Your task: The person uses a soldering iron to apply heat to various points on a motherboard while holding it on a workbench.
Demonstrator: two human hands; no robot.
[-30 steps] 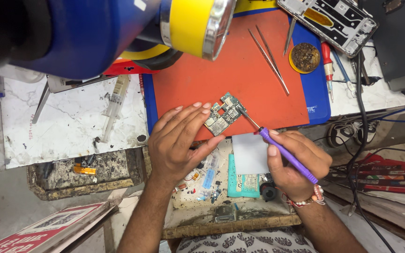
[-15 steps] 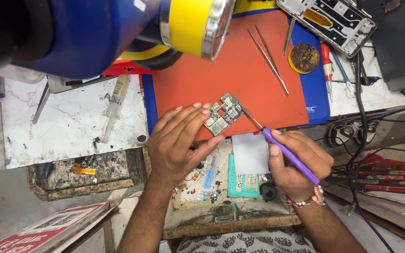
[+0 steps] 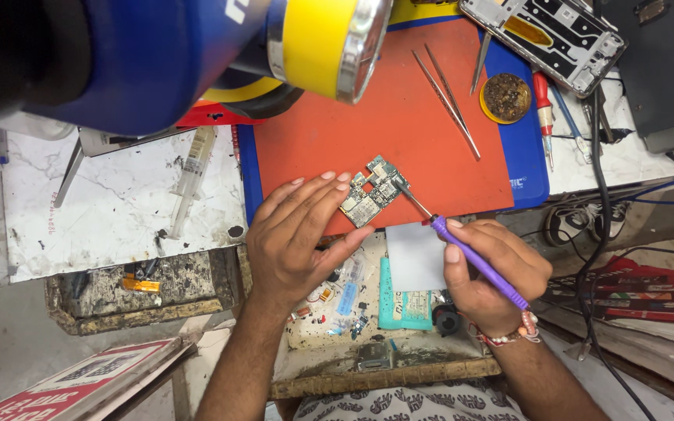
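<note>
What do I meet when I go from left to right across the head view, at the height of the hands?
White marble slab → clear plastic syringe → left hand → small green circuit board → purple-handled soldering iron in the right hand → black cable.

Open red mat point(image 3: 399, 117) lies beyond the board point(image 3: 372, 191). Tweezers point(image 3: 446, 97) lie right; a blue-yellow lamp head point(image 3: 196, 47) overhangs left; small parts point(image 3: 337, 300) clutter the near tray.

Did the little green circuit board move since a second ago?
No. The circuit board sits at the same spot on the orange mat's lower edge, pinned by the left hand, with the purple tool in the right hand.
</note>
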